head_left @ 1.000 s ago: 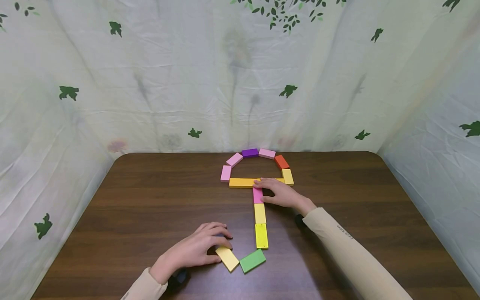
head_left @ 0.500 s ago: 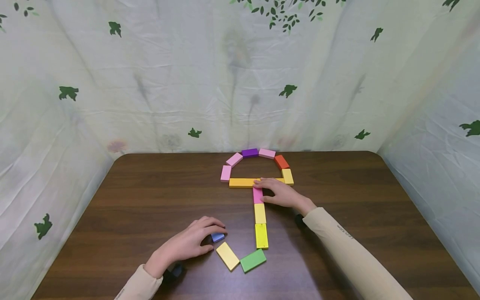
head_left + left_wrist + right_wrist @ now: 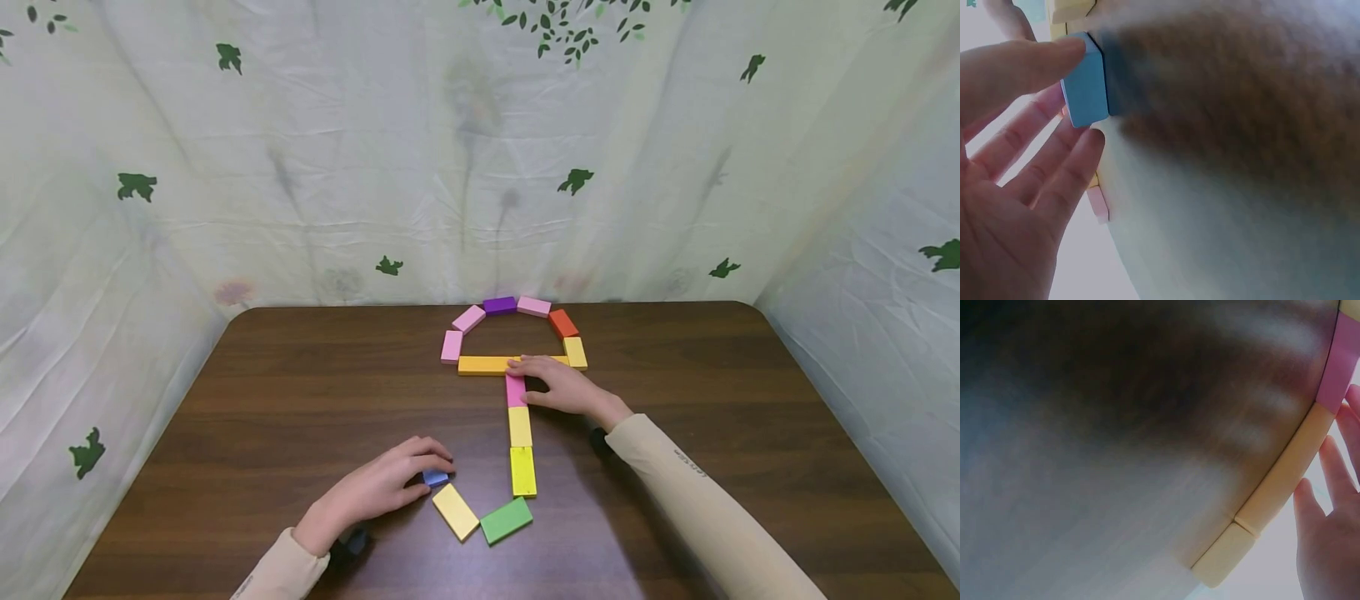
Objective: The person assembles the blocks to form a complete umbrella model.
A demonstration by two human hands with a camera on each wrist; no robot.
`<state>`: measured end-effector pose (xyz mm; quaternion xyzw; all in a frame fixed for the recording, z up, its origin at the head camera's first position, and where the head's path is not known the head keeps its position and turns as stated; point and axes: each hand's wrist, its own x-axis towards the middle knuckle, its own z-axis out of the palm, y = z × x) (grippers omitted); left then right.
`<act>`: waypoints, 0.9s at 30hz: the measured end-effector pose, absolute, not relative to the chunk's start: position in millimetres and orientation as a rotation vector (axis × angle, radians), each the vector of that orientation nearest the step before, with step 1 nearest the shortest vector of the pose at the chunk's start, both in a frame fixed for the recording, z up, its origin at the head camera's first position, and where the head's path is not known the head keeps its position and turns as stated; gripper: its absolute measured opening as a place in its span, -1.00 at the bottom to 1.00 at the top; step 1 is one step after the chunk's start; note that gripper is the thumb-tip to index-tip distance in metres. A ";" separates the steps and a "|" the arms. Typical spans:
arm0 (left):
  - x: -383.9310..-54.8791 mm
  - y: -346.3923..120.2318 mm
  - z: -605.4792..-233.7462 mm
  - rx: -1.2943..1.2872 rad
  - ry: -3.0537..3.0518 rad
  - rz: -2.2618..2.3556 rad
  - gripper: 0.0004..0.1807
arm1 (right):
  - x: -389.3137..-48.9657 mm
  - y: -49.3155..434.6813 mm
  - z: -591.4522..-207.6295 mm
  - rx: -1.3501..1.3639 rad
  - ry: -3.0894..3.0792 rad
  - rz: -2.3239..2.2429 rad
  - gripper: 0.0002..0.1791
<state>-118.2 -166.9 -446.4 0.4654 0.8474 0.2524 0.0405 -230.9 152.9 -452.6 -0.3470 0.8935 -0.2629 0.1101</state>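
In the head view my left hand is low, left of centre, its fingers and thumb around a blue block. The left wrist view shows the thumb on one face of that block, other fingers beside and behind it. A pale yellow block lies just right of the left hand, its corner meeting a green block. Higher up, my right hand rests with fingertips on a pink block and a long orange block. Its fingers look extended in the right wrist view.
Below the pink block, a yellow block and a bright yellow block continue in a column. Above the orange block, several blocks form an arch, including a purple one and a red one. A printed cloth surrounds the wooden table.
My left hand has left the pale yellow block, moving up and left to the blue block, which has since slid slightly down. The right hand stays in place.
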 end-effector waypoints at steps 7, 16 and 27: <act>-117.0 -166.5 -444.8 1.464 2.574 0.726 -0.66 | -231.0 152.2 -451.9 -1.014 2.632 -0.760 -0.43; -115.8 -165.9 -441.8 1.467 2.581 0.661 -0.61 | -230.8 152.0 -450.1 -1.021 2.634 -0.761 -0.44; -113.8 -167.6 -440.1 1.433 2.579 0.651 -0.64 | -230.9 152.2 -451.3 -1.016 2.640 -0.745 -0.44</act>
